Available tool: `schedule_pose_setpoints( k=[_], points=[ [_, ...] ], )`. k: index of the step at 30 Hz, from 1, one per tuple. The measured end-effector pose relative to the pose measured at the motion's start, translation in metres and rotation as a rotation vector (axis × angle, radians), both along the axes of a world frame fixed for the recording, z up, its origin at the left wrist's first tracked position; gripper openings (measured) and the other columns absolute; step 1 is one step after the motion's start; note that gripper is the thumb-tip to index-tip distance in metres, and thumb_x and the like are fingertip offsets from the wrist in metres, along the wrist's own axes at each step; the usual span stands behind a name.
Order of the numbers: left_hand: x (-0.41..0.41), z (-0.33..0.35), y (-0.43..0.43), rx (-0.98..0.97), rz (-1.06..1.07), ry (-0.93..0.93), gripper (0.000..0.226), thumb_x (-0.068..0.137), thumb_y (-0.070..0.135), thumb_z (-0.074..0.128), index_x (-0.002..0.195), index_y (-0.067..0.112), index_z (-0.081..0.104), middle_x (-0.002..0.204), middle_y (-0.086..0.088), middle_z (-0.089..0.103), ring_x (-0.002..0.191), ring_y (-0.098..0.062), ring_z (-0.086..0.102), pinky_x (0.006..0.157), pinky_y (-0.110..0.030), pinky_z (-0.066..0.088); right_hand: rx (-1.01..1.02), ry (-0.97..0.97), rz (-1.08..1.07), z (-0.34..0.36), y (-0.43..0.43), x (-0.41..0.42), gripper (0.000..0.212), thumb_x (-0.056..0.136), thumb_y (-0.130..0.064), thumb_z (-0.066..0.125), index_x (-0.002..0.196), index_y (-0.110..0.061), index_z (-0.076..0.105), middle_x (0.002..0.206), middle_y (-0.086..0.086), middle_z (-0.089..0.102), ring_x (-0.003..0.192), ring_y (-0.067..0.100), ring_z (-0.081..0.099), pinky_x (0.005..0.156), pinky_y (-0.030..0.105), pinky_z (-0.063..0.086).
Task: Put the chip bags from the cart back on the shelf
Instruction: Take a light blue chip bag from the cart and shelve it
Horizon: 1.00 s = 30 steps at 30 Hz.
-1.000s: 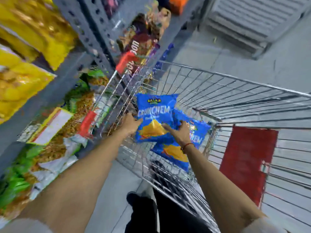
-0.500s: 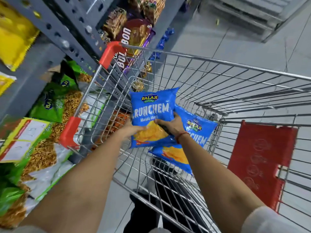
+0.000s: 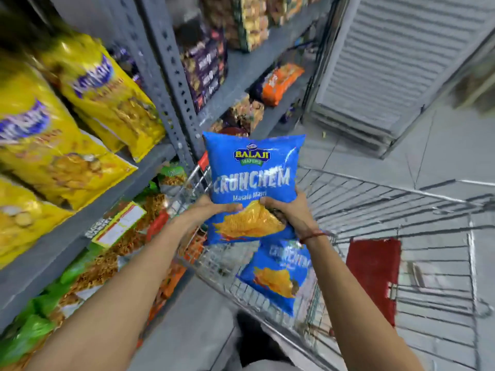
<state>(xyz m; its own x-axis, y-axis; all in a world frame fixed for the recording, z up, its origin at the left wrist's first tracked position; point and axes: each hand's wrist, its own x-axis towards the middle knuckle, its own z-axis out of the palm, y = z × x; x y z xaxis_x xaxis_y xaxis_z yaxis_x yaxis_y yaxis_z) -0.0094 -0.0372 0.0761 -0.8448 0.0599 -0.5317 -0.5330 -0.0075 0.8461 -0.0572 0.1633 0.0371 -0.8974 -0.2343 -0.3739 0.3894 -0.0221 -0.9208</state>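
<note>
Nearest the camera, 2 bare forearms reaching forward and up from the bottom corners. Between them, low down, a dark shoe (image 3: pixel 257 341) on grey floor, just left of the cart (image 3: pixel 401 263).

Left hand (image 3: pixel 214 210) closed on the lower left edge of the raised blue bag (image 3: pixel 251 188), thumb across the front, fingers hidden behind. Right hand (image 3: pixel 289 210) closed on the lower right edge of the same bag, thumb pressed onto the printed chips, a red thread bracelet (image 3: pixel 313 235) at the wrist. Both grips firm, nothing else held.

Raised blue bag upright, facing the camera, lettered BALAJI WAFERS, CRUNCHEM, Masala Masti; lifted clear above the cart's left rim, level with the middle shelf board.

Below and slightly right of it, a second blue bag (image 3: pixel 276 277) of the same print, lying tilted inside the cart against the near wire wall, touched by neither hand. Farther right in the cart, a red flap (image 3: pixel 372 277) standing against the wire.

Left of the cart, the grey metal shelf (image 3: pixel 88 226), close alongside. On the lower level, green packets (image 3: pixel 34 330) with a yellow price tag (image 3: pixel 117 226) on the edge above. On the next level up, large yellow bags (image 3: pixel 67 135), blurred.

Beyond the cart on the same side, a perforated upright (image 3: pixel 171 97), then purple packs (image 3: pixel 206 65) and an orange pack (image 3: pixel 281 81) on farther shelves. Farthest, beyond the cart's front end, a grey ribbed shutter (image 3: pixel 388 62) against the tiled floor.
</note>
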Motion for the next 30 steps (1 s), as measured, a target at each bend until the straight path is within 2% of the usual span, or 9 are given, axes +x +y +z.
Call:
schedule_pose_setpoints(
  k=[2, 5, 7, 12, 16, 21, 24, 27, 30],
  points=[
    [-0.002, 0.041, -0.005, -0.044, 0.006, 0.135, 0.077, 0.031, 0.038, 0.089, 0.099, 0.017, 0.06, 0.098, 0.011, 0.072, 0.09, -0.005, 0.067, 0.062, -0.011, 0.054, -0.041, 0.112, -0.001, 0.043, -0.007, -0.006, 0.048, 0.065, 0.004, 0.08, 0.107, -0.01, 0.06, 0.092, -0.001, 0.073, 0.074, 0.004, 0.071, 0.066, 0.021, 0.058],
    [-0.001, 0.098, -0.023, -0.146, 0.125, 0.306, 0.055, 0.042, 0.033, 0.09, 0.089, 0.028, 0.062, 0.088, 0.015, 0.072, 0.069, 0.006, 0.067, 0.062, -0.013, 0.055, -0.115, 0.29, 0.009, 0.109, -0.021, -0.012, 0.057, 0.051, -0.014, 0.088, 0.102, -0.018, 0.064, 0.104, 0.002, 0.073, 0.092, 0.016, 0.07, 0.077, 0.03, 0.058],
    [0.005, 0.143, -0.032, -0.21, 0.188, 0.448, 0.054, 0.043, 0.035, 0.091, 0.089, 0.031, 0.063, 0.084, 0.02, 0.072, 0.074, 0.006, 0.068, 0.067, -0.016, 0.055, -0.186, 0.385, 0.015, 0.155, -0.032, -0.014, 0.056, 0.048, -0.02, 0.086, 0.1, -0.021, 0.065, 0.1, -0.002, 0.074, 0.091, 0.016, 0.07, 0.075, 0.029, 0.057],
    [0.035, 0.247, -0.061, -0.36, 0.325, 0.746, 0.037, 0.056, 0.016, 0.086, 0.082, 0.032, 0.066, 0.07, 0.029, 0.071, 0.071, 0.01, 0.066, 0.063, -0.009, 0.053, -0.325, 0.598, 0.131, 0.262, -0.07, -0.011, 0.056, 0.048, -0.017, 0.09, 0.098, -0.022, 0.063, 0.086, -0.01, 0.077, 0.081, 0.009, 0.072, 0.07, 0.024, 0.058],
    [0.072, 0.315, -0.091, -0.484, 0.453, 0.924, 0.035, 0.058, 0.013, 0.084, 0.081, 0.032, 0.066, 0.065, 0.032, 0.068, 0.067, 0.014, 0.062, 0.063, -0.007, 0.051, -0.434, 0.731, 0.213, 0.336, -0.115, 0.003, 0.077, 0.025, -0.044, 0.093, 0.094, -0.024, 0.065, 0.089, -0.006, 0.076, 0.085, 0.016, 0.071, 0.077, 0.031, 0.059],
    [0.123, 0.372, -0.132, -0.6, 0.623, 1.057, 0.041, 0.056, 0.015, 0.085, 0.086, 0.034, 0.065, 0.077, 0.027, 0.071, 0.077, 0.008, 0.065, 0.073, -0.011, 0.053, -0.528, 0.838, 0.364, 0.403, -0.182, 0.027, 0.055, 0.047, -0.019, 0.087, 0.097, -0.019, 0.063, 0.087, -0.006, 0.075, 0.083, 0.013, 0.07, 0.078, 0.03, 0.058],
    [0.149, 0.391, -0.155, -0.619, 0.72, 1.082, 0.037, 0.064, 0.005, 0.079, 0.088, 0.028, 0.064, 0.069, 0.026, 0.07, 0.066, 0.014, 0.063, 0.061, -0.005, 0.049, -0.534, 0.873, 0.457, 0.428, -0.222, 0.039, 0.045, 0.06, -0.006, 0.083, 0.098, -0.019, 0.063, 0.09, -0.007, 0.075, 0.083, 0.011, 0.071, 0.076, 0.027, 0.057],
    [0.171, 0.405, -0.182, -0.611, 0.828, 1.066, 0.041, 0.063, 0.007, 0.08, 0.099, 0.02, 0.064, 0.075, 0.022, 0.07, 0.064, 0.011, 0.065, 0.055, -0.007, 0.049, -0.528, 0.884, 0.522, 0.443, -0.262, 0.049, 0.046, 0.06, -0.016, 0.087, 0.101, -0.021, 0.065, 0.102, 0.002, 0.074, 0.094, 0.017, 0.071, 0.083, 0.034, 0.057],
    [0.185, 0.417, -0.208, -0.658, 0.903, 1.028, 0.037, 0.062, 0.008, 0.082, 0.088, 0.027, 0.064, 0.07, 0.023, 0.07, 0.065, 0.012, 0.064, 0.056, -0.007, 0.05, -0.539, 0.859, 0.554, 0.454, -0.299, 0.058, 0.04, 0.062, -0.017, 0.086, 0.096, -0.023, 0.066, 0.096, -0.001, 0.074, 0.086, 0.011, 0.072, 0.077, 0.029, 0.058]
  ],
)
